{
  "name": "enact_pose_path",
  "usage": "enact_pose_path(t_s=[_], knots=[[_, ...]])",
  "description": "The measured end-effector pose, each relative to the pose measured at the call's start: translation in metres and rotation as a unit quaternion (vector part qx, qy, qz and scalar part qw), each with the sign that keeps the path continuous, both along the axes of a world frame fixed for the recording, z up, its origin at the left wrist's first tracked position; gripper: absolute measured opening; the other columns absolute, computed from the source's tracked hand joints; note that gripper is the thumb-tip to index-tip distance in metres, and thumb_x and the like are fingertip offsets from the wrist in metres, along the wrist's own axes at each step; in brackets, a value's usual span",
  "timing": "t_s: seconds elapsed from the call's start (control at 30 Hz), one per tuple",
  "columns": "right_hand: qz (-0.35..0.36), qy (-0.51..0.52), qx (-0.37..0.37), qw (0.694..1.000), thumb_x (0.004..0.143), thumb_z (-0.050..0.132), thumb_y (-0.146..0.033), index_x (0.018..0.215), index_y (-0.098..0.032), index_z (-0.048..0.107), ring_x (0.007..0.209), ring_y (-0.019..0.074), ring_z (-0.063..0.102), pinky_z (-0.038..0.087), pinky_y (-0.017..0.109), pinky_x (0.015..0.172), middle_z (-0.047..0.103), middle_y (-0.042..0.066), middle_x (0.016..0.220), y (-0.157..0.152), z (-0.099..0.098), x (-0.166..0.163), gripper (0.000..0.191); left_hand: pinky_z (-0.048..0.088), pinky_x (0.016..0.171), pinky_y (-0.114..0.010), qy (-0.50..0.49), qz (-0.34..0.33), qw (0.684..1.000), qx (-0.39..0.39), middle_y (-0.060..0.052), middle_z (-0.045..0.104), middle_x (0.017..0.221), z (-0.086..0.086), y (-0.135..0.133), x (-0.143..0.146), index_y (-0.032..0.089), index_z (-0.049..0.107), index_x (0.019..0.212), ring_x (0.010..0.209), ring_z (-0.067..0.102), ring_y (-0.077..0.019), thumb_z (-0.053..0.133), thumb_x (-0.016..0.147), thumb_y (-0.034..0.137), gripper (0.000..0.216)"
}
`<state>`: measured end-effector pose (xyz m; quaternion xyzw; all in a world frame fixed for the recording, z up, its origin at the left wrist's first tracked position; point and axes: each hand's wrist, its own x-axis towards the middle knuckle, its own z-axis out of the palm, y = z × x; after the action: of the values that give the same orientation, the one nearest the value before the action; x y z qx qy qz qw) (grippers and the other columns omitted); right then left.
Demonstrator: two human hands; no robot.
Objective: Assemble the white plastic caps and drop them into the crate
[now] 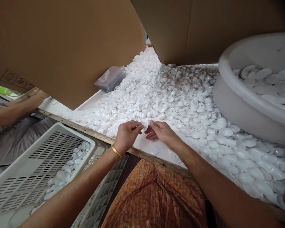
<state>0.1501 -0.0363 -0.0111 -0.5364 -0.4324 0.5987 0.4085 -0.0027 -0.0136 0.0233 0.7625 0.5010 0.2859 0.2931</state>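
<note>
My left hand [127,134], with a gold bangle on the wrist, and my right hand [162,133] meet at the near edge of a white table [144,144]. Both pinch one small white plastic piece [146,124] between their fingertips. A big heap of small white plastic caps [156,91] covers the table just beyond my hands. Flatter round white discs [239,155] lie spread to the right of my right hand. Two single discs rest on the table edge under my right wrist.
A white slotted crate [38,161] holding several white pieces sits low on the left. A round white tub [239,101] of discs stands at the right. Cardboard sheets [68,47] lean behind the heap. Another person's hand [26,101] reaches in at the far left. A clear plastic bag [110,77] lies by the cardboard.
</note>
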Motion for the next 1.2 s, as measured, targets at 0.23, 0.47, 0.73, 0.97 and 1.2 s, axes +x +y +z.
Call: enact_pose_path(t_s=[0.23, 0.47, 0.73, 0.97, 1.2], knots=[[-0.035, 0.019, 0.002, 0.999, 0.092, 0.037, -0.026, 0.068, -0.015, 0.051, 0.048, 0.0098, 0.06, 0.055, 0.025, 0.052, 0.063, 0.005, 0.069, -0.004, 0.0, -0.009, 0.031, 0.044, 0.056, -0.021, 0.064, -0.056, 0.988, 0.126, -0.002, 0.064, 0.069, -0.005, -0.005, 0.007, 0.016, 0.066, 0.071, 0.059, 0.059, -0.0108, 0.052, 0.082, 0.023, 0.019], [-0.076, 0.036, -0.041, 0.996, 0.091, 0.038, -0.021, 0.064, -0.015, 0.05, 0.046, 0.0128, 0.06, 0.055, 0.027, 0.047, 0.059, 0.003, 0.057, -0.004, -0.004, -0.012, 0.03, 0.044, 0.062, -0.023, 0.087, -0.06, 0.974, 0.198, -0.005, 0.066, 0.073, -0.023, -0.005, 0.014, 0.016, 0.065, 0.071, 0.067, 0.06, -0.0129, 0.052, 0.082, 0.02, 0.018], [-0.06, -0.048, 0.051, 0.996, 0.091, 0.037, -0.025, 0.069, -0.017, 0.051, 0.053, 0.0134, 0.062, 0.053, 0.026, 0.054, 0.062, 0.004, 0.064, -0.007, -0.011, -0.014, 0.028, 0.044, 0.058, -0.022, 0.053, -0.053, 0.98, 0.185, -0.005, 0.065, 0.076, -0.026, -0.005, 0.016, 0.015, 0.064, 0.072, 0.062, 0.057, -0.0106, 0.05, 0.083, 0.02, 0.019], [0.078, -0.248, 0.166, 0.951, 0.092, 0.034, -0.036, 0.081, -0.017, 0.06, 0.071, 0.0133, 0.062, 0.045, 0.024, 0.063, 0.066, 0.005, 0.084, -0.009, 0.007, 0.014, 0.034, 0.047, 0.065, -0.024, 0.146, 0.013, 0.981, 0.126, -0.003, 0.065, 0.082, 0.01, -0.012, -0.067, 0.02, 0.067, 0.079, 0.069, 0.058, -0.0126, 0.05, 0.083, 0.034, 0.022], [0.327, -0.424, 0.134, 0.834, 0.067, 0.07, -0.025, 0.1, -0.025, 0.059, 0.083, 0.019, 0.054, 0.036, 0.023, 0.06, 0.059, 0.003, 0.097, -0.015, 0.015, 0.034, 0.035, 0.043, 0.06, -0.03, 0.566, 0.169, 0.807, -0.031, -0.002, 0.055, 0.055, 0.01, -0.017, -0.247, 0.019, 0.058, 0.052, 0.054, 0.05, -0.0159, 0.045, 0.078, 0.035, 0.034]])
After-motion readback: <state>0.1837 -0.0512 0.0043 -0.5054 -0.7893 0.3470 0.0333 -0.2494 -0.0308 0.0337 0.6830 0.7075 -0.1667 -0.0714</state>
